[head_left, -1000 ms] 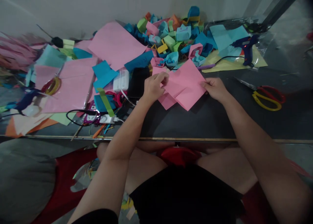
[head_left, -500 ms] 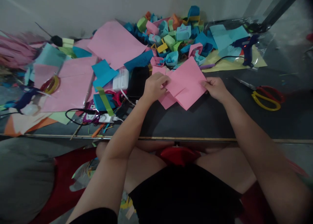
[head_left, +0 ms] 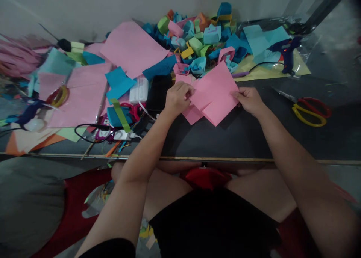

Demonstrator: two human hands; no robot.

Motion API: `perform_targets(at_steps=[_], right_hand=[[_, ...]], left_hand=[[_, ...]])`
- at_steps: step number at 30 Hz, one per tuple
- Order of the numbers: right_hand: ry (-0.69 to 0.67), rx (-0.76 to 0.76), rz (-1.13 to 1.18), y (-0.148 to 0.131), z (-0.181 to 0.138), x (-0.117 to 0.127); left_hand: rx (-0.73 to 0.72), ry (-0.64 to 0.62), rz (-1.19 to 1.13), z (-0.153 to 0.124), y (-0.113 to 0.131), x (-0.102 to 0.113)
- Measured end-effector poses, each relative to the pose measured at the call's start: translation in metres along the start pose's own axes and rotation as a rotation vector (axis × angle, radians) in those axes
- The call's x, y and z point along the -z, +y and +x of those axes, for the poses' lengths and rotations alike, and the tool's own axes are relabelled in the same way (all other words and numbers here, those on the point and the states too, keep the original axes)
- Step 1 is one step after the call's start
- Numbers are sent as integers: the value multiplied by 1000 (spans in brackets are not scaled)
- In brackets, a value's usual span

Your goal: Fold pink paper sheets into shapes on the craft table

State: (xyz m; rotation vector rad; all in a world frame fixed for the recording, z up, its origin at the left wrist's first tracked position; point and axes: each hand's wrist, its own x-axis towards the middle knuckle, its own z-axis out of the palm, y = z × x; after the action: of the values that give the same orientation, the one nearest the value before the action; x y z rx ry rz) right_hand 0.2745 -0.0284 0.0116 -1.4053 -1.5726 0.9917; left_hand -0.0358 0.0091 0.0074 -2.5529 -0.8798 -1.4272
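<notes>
Nearest the camera: both forearms reach over the near edge of the dark table (head_left: pixel 231 138).

Black cable (head_left: pixel 90 132) loops near the table edge, at 8 o'clock from the left hand (head_left: pixel 176 98).

Left hand: fingers curled in, pinching the left corner of the pink paper (head_left: pixel 216 94) between thumb and fingertips. The paper is at 3 o'clock from this hand, touching it.

Right hand (head_left: pixel 249 100): closed lightly on the paper's right corner, thumb on top. The paper is at 9 o'clock from this hand, touching it.

Pink paper: folded and set diamond-wise, with points toward 12 and 6 o'clock, held between the two hands over the table. Cannot tell whether its lower point rests on the surface. A smaller pink flap pokes out beneath it at 7 o'clock.

Scissors (head_left: pixel 308 109), red and yellow handles, lie flat at 3 o'clock from the right hand, well apart.

Black phone (head_left: pixel 158 92) is just beside the left hand at 9 o'clock, with a white charger (head_left: pixel 139 91) next to it.

Far side:
- Heap of folded paper pieces (head_left: pixel 197 36) at 12 o'clock from the pink paper, by the wall.
- Large pink sheet (head_left: pixel 132 47) at 11 o'clock.
- Blue glue gun (head_left: pixel 286 51) at 2 o'clock, on a yellow sheet (head_left: pixel 254 72).
</notes>
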Motion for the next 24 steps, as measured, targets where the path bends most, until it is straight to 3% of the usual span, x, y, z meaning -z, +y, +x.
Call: perform_targets(at_steps=[24], right_hand=[[-4,-33,-1,-1,0,0]], left_hand=[[-138,256,91,4,12,1]])
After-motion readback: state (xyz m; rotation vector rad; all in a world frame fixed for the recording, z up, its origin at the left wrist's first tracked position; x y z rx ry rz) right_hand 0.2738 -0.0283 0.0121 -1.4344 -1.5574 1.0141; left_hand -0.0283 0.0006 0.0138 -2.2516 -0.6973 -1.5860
